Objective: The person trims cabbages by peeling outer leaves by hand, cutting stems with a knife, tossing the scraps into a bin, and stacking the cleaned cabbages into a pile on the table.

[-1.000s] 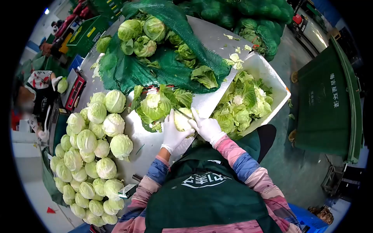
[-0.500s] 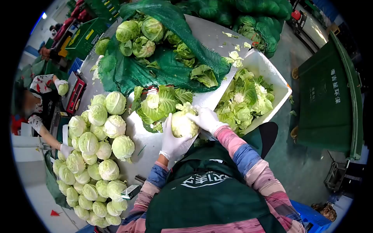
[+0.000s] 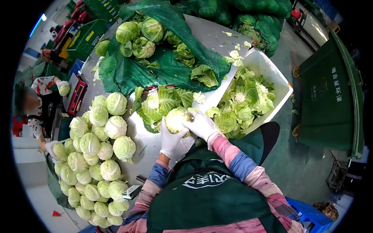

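Observation:
A pale, trimmed cabbage (image 3: pixel 176 119) is held above the metal table in front of my apron. My left hand (image 3: pixel 171 140), in a white glove, grips it from the left and below. My right hand (image 3: pixel 203 125), also gloved, presses its curled fingers against the cabbage's right side. A small dark, shiny spot shows by those fingertips; I cannot make out what it is. Just behind the cabbage lie loose green outer leaves (image 3: pixel 165 101), and a pale leaf piece (image 3: pixel 199 98) rests beside them.
Trimmed cabbages (image 3: pixel 89 143) are piled at the left. A green mesh bag (image 3: pixel 128 77) with untrimmed cabbages lies at the back. To the right stand a white foam box (image 3: pixel 278 79) of leaves and a green bin (image 3: pixel 326 93). A co-worker (image 3: pixel 46 101) handles cabbages beside a red scale (image 3: pixel 75 95).
The held cabbage has been turned, and my right hand has shifted slightly down on it. A pale leaf piece now lies behind it. The co-worker's lower hand has lifted a cabbage at the pile's edge.

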### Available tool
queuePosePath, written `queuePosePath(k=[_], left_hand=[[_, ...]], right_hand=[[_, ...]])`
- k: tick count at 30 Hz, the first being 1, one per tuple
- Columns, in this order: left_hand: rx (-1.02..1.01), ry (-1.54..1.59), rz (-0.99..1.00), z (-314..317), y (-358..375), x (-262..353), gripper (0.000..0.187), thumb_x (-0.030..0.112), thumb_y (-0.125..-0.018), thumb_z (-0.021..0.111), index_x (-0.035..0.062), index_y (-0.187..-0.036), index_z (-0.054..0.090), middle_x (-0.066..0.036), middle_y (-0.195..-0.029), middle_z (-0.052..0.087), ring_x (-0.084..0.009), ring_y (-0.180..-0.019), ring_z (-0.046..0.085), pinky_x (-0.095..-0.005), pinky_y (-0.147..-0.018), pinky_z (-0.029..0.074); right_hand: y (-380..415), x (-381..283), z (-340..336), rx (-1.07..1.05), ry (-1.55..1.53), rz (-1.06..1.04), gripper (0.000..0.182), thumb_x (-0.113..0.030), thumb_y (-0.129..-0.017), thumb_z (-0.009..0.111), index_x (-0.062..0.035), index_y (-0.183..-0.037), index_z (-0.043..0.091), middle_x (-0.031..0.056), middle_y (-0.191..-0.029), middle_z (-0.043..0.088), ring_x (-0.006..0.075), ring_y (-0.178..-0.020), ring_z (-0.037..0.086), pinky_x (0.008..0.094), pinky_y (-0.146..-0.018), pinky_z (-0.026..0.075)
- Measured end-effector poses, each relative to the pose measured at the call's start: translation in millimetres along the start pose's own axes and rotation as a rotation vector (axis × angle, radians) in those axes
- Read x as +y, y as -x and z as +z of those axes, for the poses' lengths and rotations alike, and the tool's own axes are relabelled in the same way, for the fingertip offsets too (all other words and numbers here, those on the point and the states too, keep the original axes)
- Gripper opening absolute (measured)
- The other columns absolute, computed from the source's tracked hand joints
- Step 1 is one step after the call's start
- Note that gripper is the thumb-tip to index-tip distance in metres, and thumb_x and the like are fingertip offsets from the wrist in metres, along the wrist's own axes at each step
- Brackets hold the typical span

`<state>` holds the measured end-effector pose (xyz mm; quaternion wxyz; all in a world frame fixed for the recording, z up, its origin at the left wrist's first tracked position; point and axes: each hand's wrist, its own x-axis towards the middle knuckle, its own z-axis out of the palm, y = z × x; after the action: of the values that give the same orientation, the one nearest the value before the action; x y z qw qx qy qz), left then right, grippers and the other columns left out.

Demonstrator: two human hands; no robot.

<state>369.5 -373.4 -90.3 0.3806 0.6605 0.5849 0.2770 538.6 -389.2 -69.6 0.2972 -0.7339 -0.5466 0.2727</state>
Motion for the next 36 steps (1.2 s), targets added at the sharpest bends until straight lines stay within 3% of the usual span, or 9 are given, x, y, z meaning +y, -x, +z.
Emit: queuePosePath(k=[3,8,9,12,16,18,22,26,36], left_hand=[[-0.05,0.098,0.0,-5,-1,-6,0.104,0.02,-0.066,0.086,-0.0071,-0.143,0.022,-0.021,-0.136,0.041,-0.0265,-0.123,0.046,-0.0346,-0.103,0.04],[-0.108,0.274,-0.051,-9,-10,-21,0.106,0.023,-0.064,0.087,-0.0076,-0.143,0.022,-0.021,-0.134,0.043,-0.0276,-0.123,0.047,-0.0348,-0.102,0.041],[-0.16,0.372,-0.074,-13,-10,-20,0.104,0.02,-0.066,0.087,-0.0074,-0.143,0.022,-0.02,-0.134,0.045,-0.0266,-0.121,0.049,-0.0336,-0.101,0.042],[-0.185,0.556,-0.186,-23,-8,-21,0.102,0.017,-0.068,0.085,-0.0066,-0.143,0.021,-0.017,-0.132,0.048,-0.0252,-0.119,0.051,-0.0326,-0.101,0.043],[-0.26,0.458,-0.115,-26,-19,-7,0.103,0.017,-0.067,0.085,-0.005,-0.144,0.021,-0.019,-0.136,0.042,-0.0265,-0.122,0.048,-0.0338,-0.102,0.043],[-0.282,-0.185,0.317,-30,-29,7,0.105,0.018,-0.065,0.086,-0.0042,-0.145,0.02,-0.021,-0.139,0.035,-0.0295,-0.127,0.043,-0.0364,-0.105,0.04],[-0.274,0.273,0.122,-19,-41,0,0.109,0.029,-0.062,0.088,-0.0053,-0.143,0.023,-0.024,-0.136,0.034,-0.0356,-0.128,0.039,-0.0392,-0.109,0.034],[-0.159,-0.152,0.216,-1,-36,20,0.1,0.029,-0.069,0.084,-0.0063,-0.14,0.023,-0.024,-0.134,0.041,-0.0319,-0.123,0.045,-0.0378,-0.102,0.04],[-0.091,0.046,0.084,8,-33,16,0.099,0.03,-0.059,0.089,0.0002,-0.134,0.032,-0.023,-0.129,0.046,-0.0355,-0.12,0.047,-0.0414,-0.101,0.04]], right_hand=[[-11,2,-11,-0.181,-0.044,0.08,0.056,-0.043,-0.074,0.066,-0.0032,-0.113,0.063,0.0226,-0.089,0.067,0.0374,-0.088,0.065,0.0439,-0.081,0.051],[-21,42,4,-0.013,-0.006,0.082,0.041,-0.024,-0.071,0.066,-0.0126,-0.111,0.065,0.0185,-0.088,0.068,0.0343,-0.083,0.066,0.0419,-0.077,0.053],[-19,44,-17,-0.142,0.06,0.174,0.041,-0.025,-0.072,0.066,-0.0128,-0.111,0.065,0.0177,-0.089,0.069,0.0342,-0.084,0.067,0.0407,-0.077,0.053],[-32,107,-34,0.105,0.142,0.337,0.033,-0.033,-0.081,0.066,-0.0052,-0.098,0.064,0.019,-0.09,0.069,0.0319,-0.083,0.068,0.04,-0.076,0.054],[-35,79,-89,0.125,0.423,0.171,0.068,-0.044,-0.085,0.064,-0.0114,-0.139,0.04,0.0218,-0.104,0.062,0.0324,-0.083,0.067,0.0392,-0.072,0.055],[-36,49,-74,0.068,0.133,0.059,0.069,-0.049,-0.085,0.062,-0.0111,-0.139,0.043,0.0216,-0.111,0.062,0.0333,-0.092,0.066,0.0396,-0.08,0.053],[-24,38,-17,-0.087,-0.158,-0.053,0.06,-0.048,-0.089,0.057,-0.0114,-0.136,0.048,0.0211,-0.117,0.062,0.036,-0.102,0.062,0.0405,-0.088,0.049],[-16,37,-2,-0.077,-0.068,-0.081,0.059,-0.049,-0.092,0.051,-0.0128,-0.138,0.045,0.0239,-0.109,0.064,0.0407,-0.096,0.062,0.0447,-0.082,0.049],[-38,7,-21,-0.295,0.163,0.085,0.064,-0.052,-0.095,0.039,-0.0006,-0.133,0.047,0.0251,-0.11,0.063,0.0392,-0.096,0.063,0.0444,-0.086,0.049]])
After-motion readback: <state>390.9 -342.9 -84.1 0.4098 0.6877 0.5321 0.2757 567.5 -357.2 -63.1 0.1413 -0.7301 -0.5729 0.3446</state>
